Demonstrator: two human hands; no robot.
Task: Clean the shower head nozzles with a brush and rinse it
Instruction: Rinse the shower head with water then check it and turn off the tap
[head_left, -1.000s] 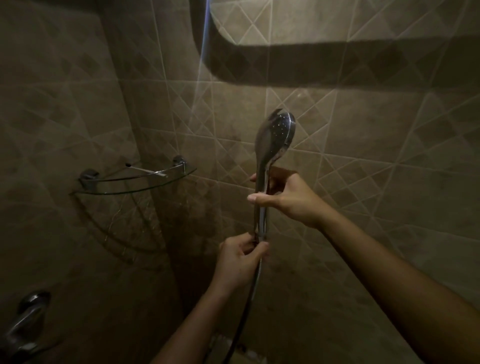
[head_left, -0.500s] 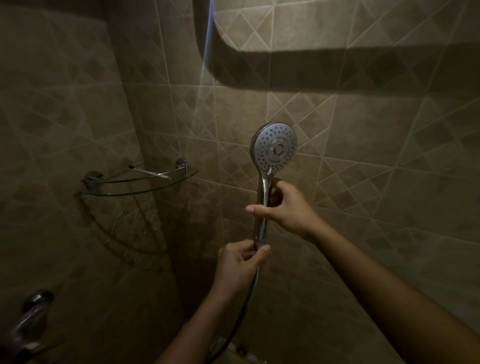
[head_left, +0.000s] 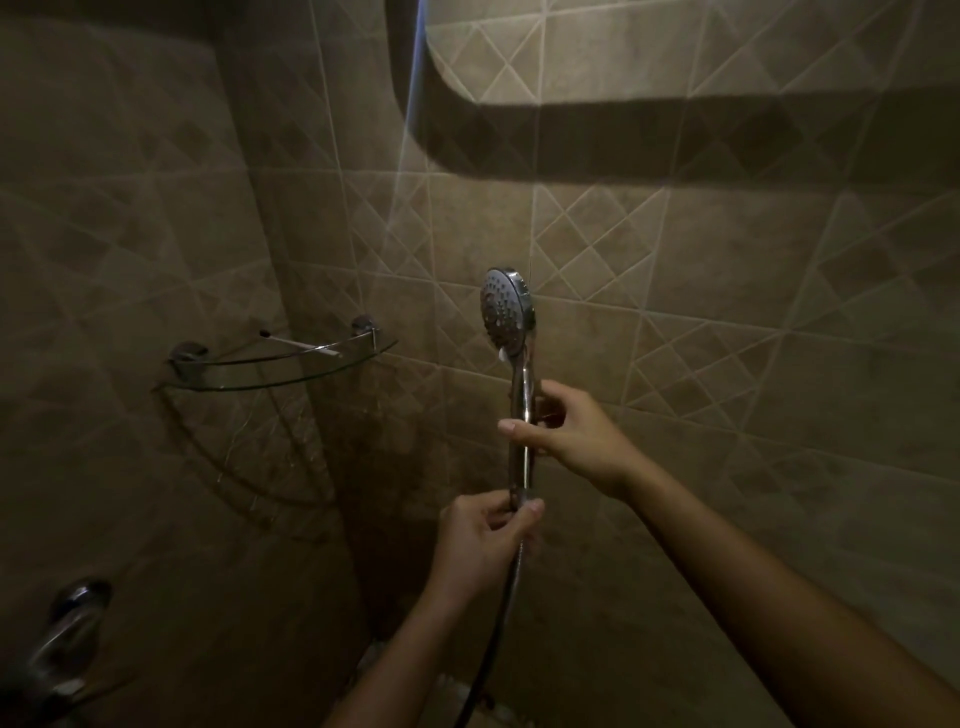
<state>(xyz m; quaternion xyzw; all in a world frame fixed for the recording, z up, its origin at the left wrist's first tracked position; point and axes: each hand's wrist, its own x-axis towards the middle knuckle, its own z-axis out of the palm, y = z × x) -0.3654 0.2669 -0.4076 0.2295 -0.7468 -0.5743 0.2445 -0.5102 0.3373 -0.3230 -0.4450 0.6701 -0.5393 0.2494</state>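
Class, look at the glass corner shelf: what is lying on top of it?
On the glass corner shelf lies one thin pale stick-like item with a dark tip, possibly a brush; too dim to tell. Nothing else shows on it.

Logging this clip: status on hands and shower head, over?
Right hand gripping mid-handle, left hand pinching the hose joint. Shower head upright, nozzles turned left. No brush in hand, nothing blocking.

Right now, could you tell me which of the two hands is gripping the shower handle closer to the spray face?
The right hand, around the middle of the shower head handle. The left hand grips lower, where the hose joins.
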